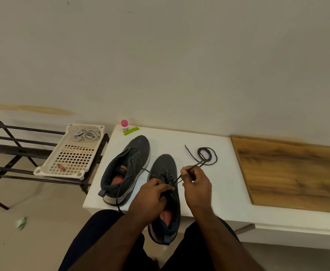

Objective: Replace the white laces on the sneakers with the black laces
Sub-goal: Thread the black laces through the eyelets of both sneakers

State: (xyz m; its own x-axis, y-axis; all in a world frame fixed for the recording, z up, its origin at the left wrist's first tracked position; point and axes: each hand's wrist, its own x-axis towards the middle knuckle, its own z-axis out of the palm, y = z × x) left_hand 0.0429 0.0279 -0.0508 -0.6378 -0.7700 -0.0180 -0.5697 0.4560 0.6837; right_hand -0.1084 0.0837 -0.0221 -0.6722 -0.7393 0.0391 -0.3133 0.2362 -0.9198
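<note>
My right hand (196,184) pinches the black lace (189,169) just above the near sneaker (165,192) on the table (209,192). My left hand (152,196) grips its tongue. If I pull too hard, the lace could slip out of the holes.

White tabletop (224,184) against the wall, with shoes and laces on it.
On it lie two dark sneakers (130,163) (166,169), a coiled black lace (207,155), a pink-capped bottle (124,125) beside a green clip (131,131), and a wooden board (297,177) at the right.
</note>
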